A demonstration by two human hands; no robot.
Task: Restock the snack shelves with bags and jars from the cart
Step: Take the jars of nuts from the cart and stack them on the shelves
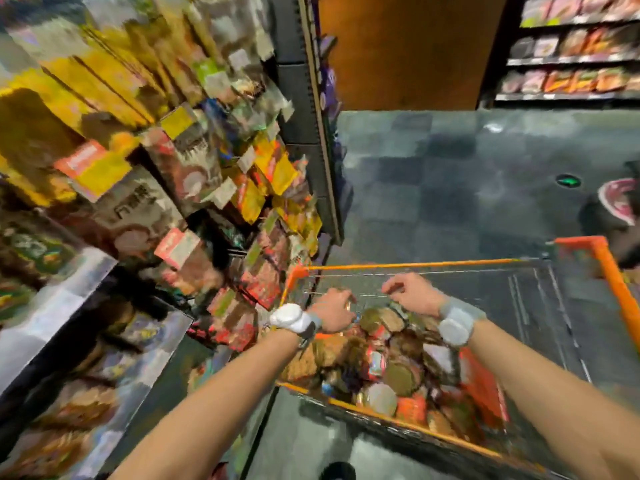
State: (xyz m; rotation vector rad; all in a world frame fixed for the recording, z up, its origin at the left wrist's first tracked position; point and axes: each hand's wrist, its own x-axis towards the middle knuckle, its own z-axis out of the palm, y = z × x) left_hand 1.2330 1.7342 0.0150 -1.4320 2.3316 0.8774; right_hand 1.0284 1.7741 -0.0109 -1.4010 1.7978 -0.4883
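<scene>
Cart (415, 264): orange-rimmed wire basket, parked just beside the snack shelves (214, 202). I judge this keeps the carry to the shelf short.

Bags and jars (391, 362): heaped along the cart's near and left edges. The right part of the basket shows bare wire. I see none on its way to a shelf.

Left hand (332, 311): low over the heap, near the cart's far left corner, fingers curled downward. Blur hides whether they grasp a pack, so I cannot tell.

Right hand (412, 294): near the left hand, above the heap towards the far edge. Fingers loosely bent with nothing visible in them; released, I judge, and ready to pick.

Step, as I read it: choosing stock from the cart.
</scene>
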